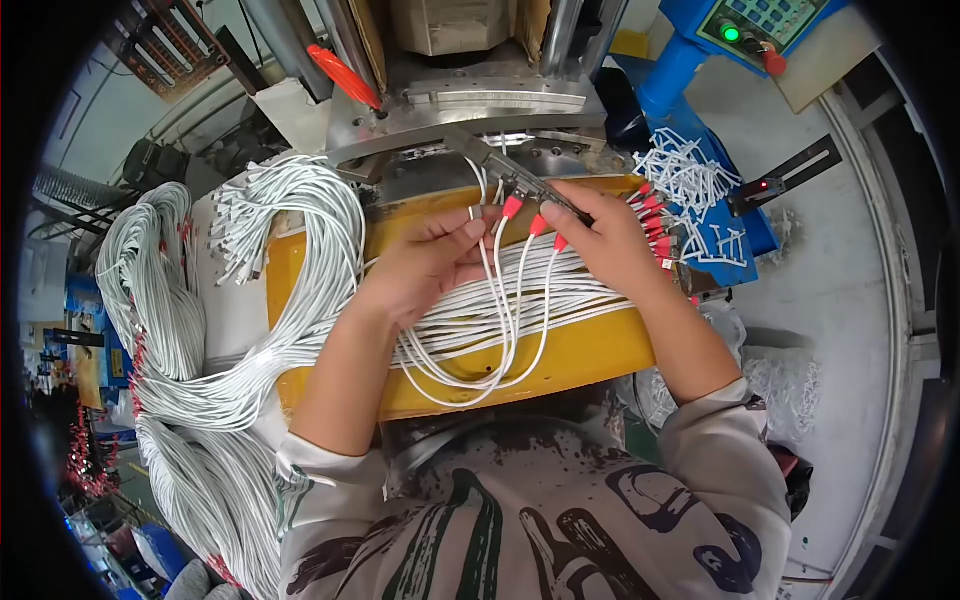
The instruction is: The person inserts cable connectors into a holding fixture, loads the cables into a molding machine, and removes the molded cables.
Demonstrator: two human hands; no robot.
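Note:
My left hand (pixel 430 262) pinches a white cable (pixel 487 262) near its upper end, thumb against fingers. To its right, my right hand (pixel 600 235) is closed on a dark metal mold bar (pixel 520 178), which slants from upper left down to the right. Several red connectors (pixel 512 207) stick out along the bar's lower edge, and their white cables loop down over the yellow board (pixel 470 378). Under both hands a thick bundle of white cables (pixel 580 290) runs across the board, with red and metal plugs (pixel 657 225) at its right end.
Behind the hands stands a metal press (pixel 480 110) with a red-handled tool (pixel 343 77) on it. Coiled white cables (pixel 150 280) lie at left. Small white pieces (pixel 685 175) pile on a blue surface at right, below a control box (pixel 765 25).

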